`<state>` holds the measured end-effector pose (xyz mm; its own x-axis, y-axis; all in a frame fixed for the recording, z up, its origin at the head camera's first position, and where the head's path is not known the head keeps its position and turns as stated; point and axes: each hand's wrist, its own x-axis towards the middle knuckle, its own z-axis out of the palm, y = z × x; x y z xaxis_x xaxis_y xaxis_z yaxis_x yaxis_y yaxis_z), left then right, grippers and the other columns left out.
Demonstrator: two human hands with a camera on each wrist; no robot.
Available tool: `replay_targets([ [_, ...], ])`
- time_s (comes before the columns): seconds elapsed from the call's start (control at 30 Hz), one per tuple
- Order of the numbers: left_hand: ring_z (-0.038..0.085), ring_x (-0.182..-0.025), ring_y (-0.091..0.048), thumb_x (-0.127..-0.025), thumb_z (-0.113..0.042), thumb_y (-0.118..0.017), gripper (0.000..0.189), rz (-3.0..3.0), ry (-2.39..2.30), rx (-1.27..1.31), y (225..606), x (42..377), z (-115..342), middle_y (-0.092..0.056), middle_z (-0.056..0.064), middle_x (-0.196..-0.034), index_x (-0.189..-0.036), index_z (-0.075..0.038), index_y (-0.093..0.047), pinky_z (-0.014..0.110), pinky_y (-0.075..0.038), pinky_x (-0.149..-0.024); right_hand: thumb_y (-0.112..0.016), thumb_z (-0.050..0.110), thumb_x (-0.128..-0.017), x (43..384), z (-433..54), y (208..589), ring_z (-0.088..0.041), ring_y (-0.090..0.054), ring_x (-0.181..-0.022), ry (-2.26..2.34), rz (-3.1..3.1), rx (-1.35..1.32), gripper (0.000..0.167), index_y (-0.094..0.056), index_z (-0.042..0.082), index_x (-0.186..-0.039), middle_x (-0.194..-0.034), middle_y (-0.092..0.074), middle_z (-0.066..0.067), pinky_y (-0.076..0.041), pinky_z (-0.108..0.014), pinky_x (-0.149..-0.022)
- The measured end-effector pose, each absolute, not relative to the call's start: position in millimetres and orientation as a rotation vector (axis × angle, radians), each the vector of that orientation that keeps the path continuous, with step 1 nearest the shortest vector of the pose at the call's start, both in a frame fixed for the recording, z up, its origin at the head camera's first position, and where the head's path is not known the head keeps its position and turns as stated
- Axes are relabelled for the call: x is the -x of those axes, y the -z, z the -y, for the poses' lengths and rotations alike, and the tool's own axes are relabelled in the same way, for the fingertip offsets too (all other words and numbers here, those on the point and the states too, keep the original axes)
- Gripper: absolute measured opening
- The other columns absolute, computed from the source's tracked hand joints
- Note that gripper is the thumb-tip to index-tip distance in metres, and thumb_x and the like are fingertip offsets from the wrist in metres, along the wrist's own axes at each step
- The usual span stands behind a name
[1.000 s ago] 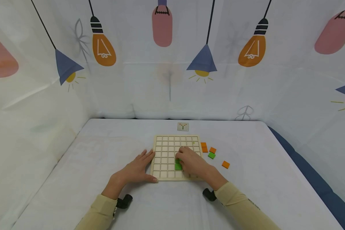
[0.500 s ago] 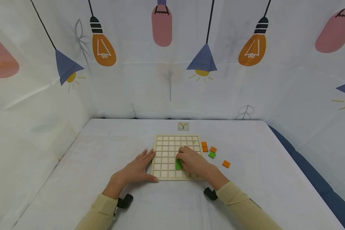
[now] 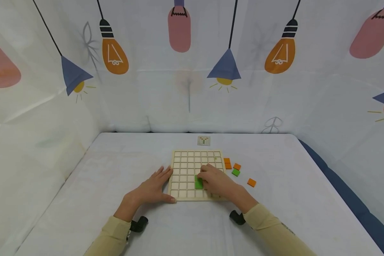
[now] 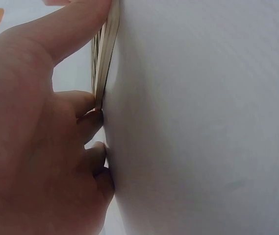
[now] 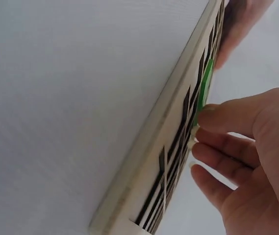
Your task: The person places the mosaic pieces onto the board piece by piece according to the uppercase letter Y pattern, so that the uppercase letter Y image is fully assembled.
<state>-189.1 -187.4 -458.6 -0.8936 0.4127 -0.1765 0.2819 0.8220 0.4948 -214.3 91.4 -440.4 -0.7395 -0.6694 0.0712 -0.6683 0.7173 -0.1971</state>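
A pale wooden grid board [image 3: 180,193] lies on the white table. In the head view my left hand [image 3: 150,186] rests along its left side, fingers stretched out and thumb at the near left corner. The left wrist view shows this hand [image 4: 36,127] against the board's edge [image 4: 109,44]. Over the board's middle, my right hand [image 3: 217,181] has its fingertips bent at a green tile [image 3: 197,177], partly covered by them. Just nearer sits another green tile [image 3: 198,185] in its cell. In the right wrist view the right thumb [image 5: 237,115] touches green [image 5: 205,85].
Right of the board lie two orange tiles [image 3: 227,163] together, then an orange tile [image 3: 237,166] beside a green tile [image 3: 235,172]. Another orange tile [image 3: 251,182] lies farther right. A small patterned card [image 3: 203,140] lies behind the board. White patterned cloth [image 3: 160,96] hangs around the table.
My right hand has shifted slightly to the right, and more of the farther green tile shows beside its fingertips. The left hand stays at the board's edge.
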Motion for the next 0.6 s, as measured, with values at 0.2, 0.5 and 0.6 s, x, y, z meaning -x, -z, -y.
replay_targets([
  [0.2,0.036,-0.156,-0.007,-0.073,-0.059,-0.081,0.115,-2.73,-0.679,-0.536,458.5,188.6,187.1,-0.018,0.006,-0.168,-0.159,-0.01,-0.021,0.059,-0.02,-0.123,-0.066,0.014,-0.094,212.7,-99.1,440.5,-0.008,-0.047,-0.089,0.337,-2.889,1.114,0.018,-0.075,0.017,-0.109,-0.098,-0.059,0.009,-0.048,-0.024,-0.079],
  [0.5,0.035,-0.156,-0.007,-0.073,-0.058,-0.081,0.115,-2.735,-0.667,-0.542,458.1,188.6,187.6,-0.017,0.007,-0.168,-0.159,-0.01,-0.021,0.056,-0.019,-0.124,-0.067,0.014,-0.094,211.8,-112.7,441.1,-0.007,-0.047,-0.09,0.364,-2.902,1.124,0.017,-0.075,0.019,-0.108,-0.098,-0.058,0.01,-0.049,-0.023,-0.079],
  [0.6,0.035,-0.156,-0.007,-0.073,-0.059,-0.081,0.115,-2.733,-0.663,-0.538,457.0,188.5,187.8,-0.017,0.006,-0.168,-0.159,-0.01,-0.021,0.056,-0.018,-0.124,-0.065,0.01,-0.093,212.3,-117.3,441.4,-0.008,-0.047,-0.09,0.378,-2.906,1.126,0.019,-0.074,0.018,-0.108,-0.098,-0.058,0.009,-0.05,-0.024,-0.079],
])
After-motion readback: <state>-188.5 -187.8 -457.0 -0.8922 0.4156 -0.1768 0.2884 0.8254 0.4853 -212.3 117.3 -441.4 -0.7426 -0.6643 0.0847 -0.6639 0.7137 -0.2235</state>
